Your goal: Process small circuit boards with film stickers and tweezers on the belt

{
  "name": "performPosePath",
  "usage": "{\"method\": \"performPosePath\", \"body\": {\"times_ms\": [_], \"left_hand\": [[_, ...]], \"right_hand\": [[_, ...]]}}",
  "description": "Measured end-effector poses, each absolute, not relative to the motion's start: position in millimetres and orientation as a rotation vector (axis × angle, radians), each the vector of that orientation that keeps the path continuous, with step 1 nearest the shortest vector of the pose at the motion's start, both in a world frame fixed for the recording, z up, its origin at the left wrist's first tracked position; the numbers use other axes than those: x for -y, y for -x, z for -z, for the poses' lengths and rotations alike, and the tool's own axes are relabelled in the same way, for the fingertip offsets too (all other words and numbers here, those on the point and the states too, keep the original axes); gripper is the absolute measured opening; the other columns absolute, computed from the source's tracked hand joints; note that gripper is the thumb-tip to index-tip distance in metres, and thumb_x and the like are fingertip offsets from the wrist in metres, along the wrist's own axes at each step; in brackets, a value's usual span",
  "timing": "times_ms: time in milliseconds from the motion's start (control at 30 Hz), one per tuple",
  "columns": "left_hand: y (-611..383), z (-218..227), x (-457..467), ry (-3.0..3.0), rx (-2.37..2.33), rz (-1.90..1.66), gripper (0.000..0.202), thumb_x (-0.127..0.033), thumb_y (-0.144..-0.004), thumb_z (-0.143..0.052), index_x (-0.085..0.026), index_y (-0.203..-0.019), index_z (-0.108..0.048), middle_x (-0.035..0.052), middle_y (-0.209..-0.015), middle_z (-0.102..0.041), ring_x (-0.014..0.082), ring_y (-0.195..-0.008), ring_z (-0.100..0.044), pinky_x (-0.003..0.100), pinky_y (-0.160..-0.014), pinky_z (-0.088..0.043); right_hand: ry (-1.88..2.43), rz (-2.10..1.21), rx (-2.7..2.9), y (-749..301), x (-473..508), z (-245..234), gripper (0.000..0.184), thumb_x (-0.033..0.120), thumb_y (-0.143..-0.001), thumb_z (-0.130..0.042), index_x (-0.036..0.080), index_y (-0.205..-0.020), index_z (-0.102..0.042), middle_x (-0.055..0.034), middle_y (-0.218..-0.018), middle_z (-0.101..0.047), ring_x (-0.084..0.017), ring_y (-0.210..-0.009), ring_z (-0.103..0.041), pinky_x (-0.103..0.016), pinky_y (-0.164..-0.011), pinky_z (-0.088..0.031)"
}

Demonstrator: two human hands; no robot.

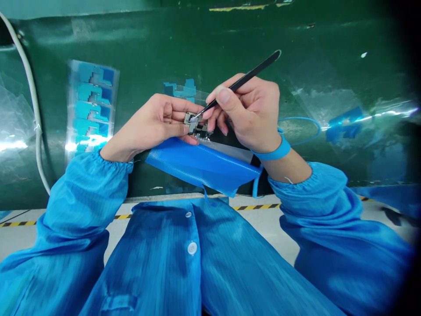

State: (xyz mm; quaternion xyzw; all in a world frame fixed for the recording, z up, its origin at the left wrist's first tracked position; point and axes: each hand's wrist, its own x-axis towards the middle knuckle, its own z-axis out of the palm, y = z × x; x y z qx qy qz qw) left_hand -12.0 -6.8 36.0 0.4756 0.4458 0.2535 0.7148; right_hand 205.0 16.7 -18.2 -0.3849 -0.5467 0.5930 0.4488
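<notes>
My left hand [154, 125] pinches a small metal electronic part [194, 123] between thumb and fingers. My right hand [243, 112] is shut on a pair of black tweezers [245, 81], whose fine tips reach the top of the part. The tweezers' tips look to be touching it, though what they hold is too small to tell. Just below both hands lies a folded blue anti-static pad [200, 164]. A blue wrist strap [276, 149] circles my right wrist.
A film sheet of blue die-cut pieces [92, 105] lies left on the green work surface [329, 52]. A smaller cut piece of that film [182, 90] lies behind my hands. A white cable [33, 101] runs along the left. A blue cord [302, 127] loops right.
</notes>
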Motion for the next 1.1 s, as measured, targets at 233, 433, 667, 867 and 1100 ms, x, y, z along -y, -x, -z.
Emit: {"method": "performPosePath", "body": {"times_ms": [233, 433, 667, 867, 1100], "left_hand": [[11.5, -37.2, 7.9, -1.046, -1.003, -0.56, 0.032, -0.008, -0.093, -0.08, -0.008, -0.124, -0.078, 0.0094, -0.099, -0.086, 0.0285, -0.095, -0.087, 0.045, -0.1, -0.072], [10.6, -38.6, 7.9, -1.049, -1.013, -0.559, 0.031, -0.008, -0.092, -0.08, -0.009, -0.124, -0.079, 0.0079, -0.095, -0.086, 0.0289, -0.096, -0.087, 0.047, -0.101, -0.072], [10.8, -39.5, 8.3, -1.044, -1.009, -0.554, 0.033, -0.007, -0.093, -0.077, -0.008, -0.126, -0.078, 0.0089, -0.097, -0.086, 0.0283, -0.096, -0.087, 0.045, -0.101, -0.072], [10.7, -39.5, 8.4, -1.04, -1.011, -0.554, 0.036, -0.007, -0.094, -0.077, -0.008, -0.13, -0.077, 0.0092, -0.098, -0.086, 0.0288, -0.097, -0.087, 0.047, -0.103, -0.071], [9.8, -41.7, 9.1, -1.031, -1.02, -0.559, 0.037, -0.005, -0.093, -0.08, -0.008, -0.13, -0.077, 0.0094, -0.102, -0.086, 0.0287, -0.099, -0.087, 0.047, -0.103, -0.07]], "right_hand": [[0.925, -1.473, 1.426, -208.4, -20.1, 22.1, 0.047, 0.076, -0.093, -0.081, 0.029, -0.093, -0.076, -0.0003, -0.077, -0.08, -0.014, -0.05, -0.068, -0.026, -0.033, -0.04], [0.944, -1.479, 1.399, -209.4, -21.0, 21.8, 0.046, 0.073, -0.094, -0.083, 0.028, -0.094, -0.074, -0.0014, -0.077, -0.08, -0.014, -0.051, -0.068, -0.025, -0.034, -0.042], [0.939, -1.491, 1.387, -209.2, -21.7, 23.7, 0.045, 0.071, -0.095, -0.083, 0.027, -0.095, -0.073, -0.0014, -0.079, -0.08, -0.013, -0.051, -0.067, -0.026, -0.034, -0.042], [0.985, -1.517, 1.425, -213.1, -23.6, 26.6, 0.047, 0.076, -0.093, -0.082, 0.03, -0.097, -0.072, -0.0011, -0.081, -0.08, -0.015, -0.056, -0.07, -0.027, -0.037, -0.046], [0.981, -1.51, 1.434, -212.3, -23.7, 27.4, 0.048, 0.078, -0.092, -0.081, 0.031, -0.097, -0.073, -0.0016, -0.082, -0.08, -0.017, -0.059, -0.072, -0.028, -0.038, -0.047]]}}
